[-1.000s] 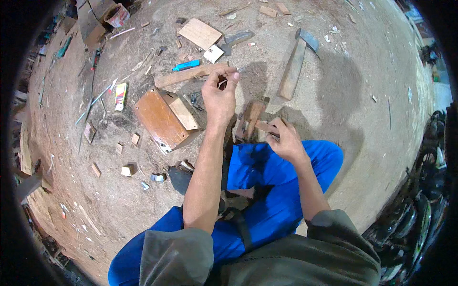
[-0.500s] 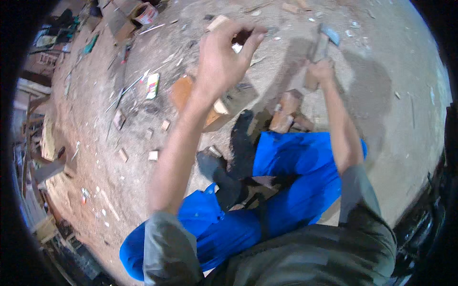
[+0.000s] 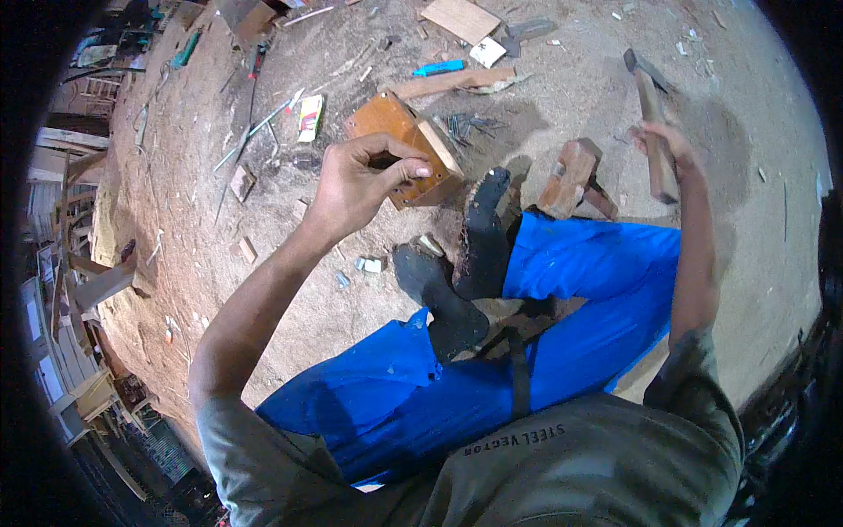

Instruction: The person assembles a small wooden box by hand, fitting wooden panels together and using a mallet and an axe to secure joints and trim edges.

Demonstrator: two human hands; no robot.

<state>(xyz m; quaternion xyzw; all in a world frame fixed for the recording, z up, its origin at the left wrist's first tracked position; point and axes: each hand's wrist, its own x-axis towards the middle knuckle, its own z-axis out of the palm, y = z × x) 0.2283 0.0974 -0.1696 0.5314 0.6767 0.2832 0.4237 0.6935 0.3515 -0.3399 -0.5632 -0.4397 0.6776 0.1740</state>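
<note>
My left hand (image 3: 356, 184) hovers at the near side of a varnished wooden box (image 3: 386, 116), thumb and forefinger pinched together. Anything between the fingertips is too small to make out. A pale wood strip (image 3: 439, 147) runs along the box's right side. Just beyond it lies a loose pile of nails (image 3: 474, 126). Off to the right, my right hand (image 3: 674, 147) is closed round the wooden handle of a hammer (image 3: 651, 101), its metal head pointing away from me. Between the hammer and the box rests a wooden block tool with a crosspiece (image 3: 566, 180).
My feet in dark socks (image 3: 481, 233) are close to the box. Beyond it lie a wood strip (image 3: 457, 83), a blue marker (image 3: 439, 68) and a flat board (image 3: 461, 19). A small yellow-and-white packet (image 3: 310, 118) and wood scraps lie left. Timber (image 3: 101, 285) is piled at the far left.
My left hand has come back and down from above the far side of the box to its near side, still pinched. My right hand has shifted the hammer rightward and nearer. The view has tilted.
</note>
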